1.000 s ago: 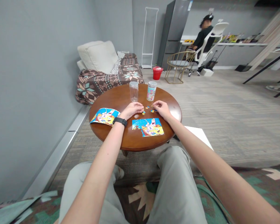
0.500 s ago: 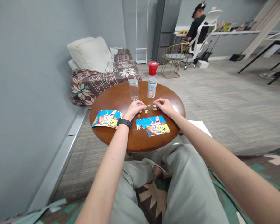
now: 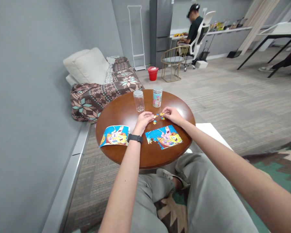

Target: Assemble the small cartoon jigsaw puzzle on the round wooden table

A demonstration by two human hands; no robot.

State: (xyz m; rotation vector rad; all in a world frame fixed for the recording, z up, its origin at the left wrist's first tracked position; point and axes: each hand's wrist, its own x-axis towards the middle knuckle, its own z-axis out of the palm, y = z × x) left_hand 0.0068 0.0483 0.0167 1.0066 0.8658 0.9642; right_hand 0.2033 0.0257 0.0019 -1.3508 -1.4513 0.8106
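Loose jigsaw pieces, several of them, lie between my two hands on the round wooden table (image 3: 121, 110). My right hand (image 3: 173, 116) is closed in a pinch on a small yellow puzzle piece (image 3: 162, 114). My left hand (image 3: 144, 121), with a black band at the wrist, has its fingertips pressed together at a pale yellow puzzle piece (image 3: 155, 116). One more loose piece (image 3: 154, 122) lies just in front of it. Nearer to me is the partly joined cartoon puzzle (image 3: 168, 136), its lower left corner open. Left of my wrist rests a curled picture sheet (image 3: 115, 135) with the same cartoon.
A clear jar (image 3: 139, 102) and a printed jar (image 3: 157, 97), both lidded, stand at the table's far side. Beyond are a covered couch (image 3: 102, 90), a red bucket (image 3: 153, 73), a gold-framed chair (image 3: 173, 60) and a seated person (image 3: 195, 27).
The view has shifted, so the table sits lower and slightly right in the picture. Both hands stay over the loose pieces, with small finger movements.
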